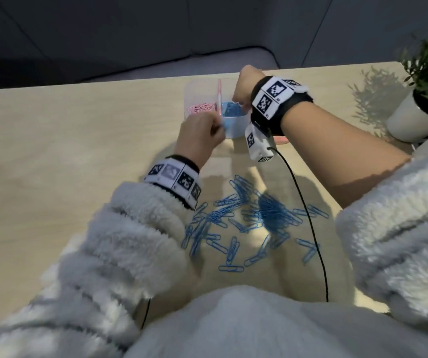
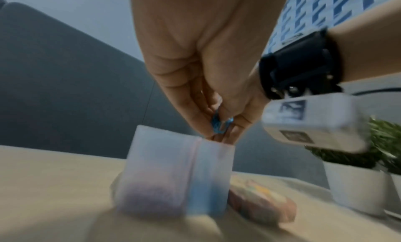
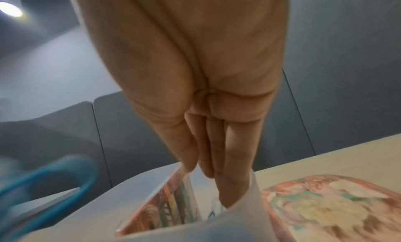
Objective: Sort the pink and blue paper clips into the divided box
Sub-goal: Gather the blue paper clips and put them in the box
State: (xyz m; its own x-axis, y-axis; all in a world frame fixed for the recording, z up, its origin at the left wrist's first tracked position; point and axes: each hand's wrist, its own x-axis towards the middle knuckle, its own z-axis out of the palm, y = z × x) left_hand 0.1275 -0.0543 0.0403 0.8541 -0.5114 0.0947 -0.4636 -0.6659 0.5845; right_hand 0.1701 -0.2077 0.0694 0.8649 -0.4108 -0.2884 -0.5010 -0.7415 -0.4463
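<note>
The translucent divided box (image 1: 235, 129) stands at the table's far middle, split by a pink divider (image 1: 219, 96). Pink clips (image 1: 202, 108) lie in its left half and blue clips (image 1: 231, 109) in its right half. My left hand (image 1: 219, 129) hovers at the box's near rim; in the left wrist view its thumb and fingers (image 2: 221, 125) pinch a few blue clips (image 2: 217, 123). My right hand (image 1: 240, 103) reaches down into the right half with straight fingers (image 3: 230, 160), and nothing shows between them. Several loose blue clips (image 1: 249, 220) are scattered near me. A blurred blue clip (image 3: 54, 177) shows at the left.
A flat floral-patterned piece (image 3: 325, 208) lies on the table right of the box. A potted plant in a white pot (image 1: 412, 117) stands at the right edge. A black cable (image 1: 308, 215) runs from my right wrist across the clip pile. A grey seat (image 1: 52, 65) lies beyond the table.
</note>
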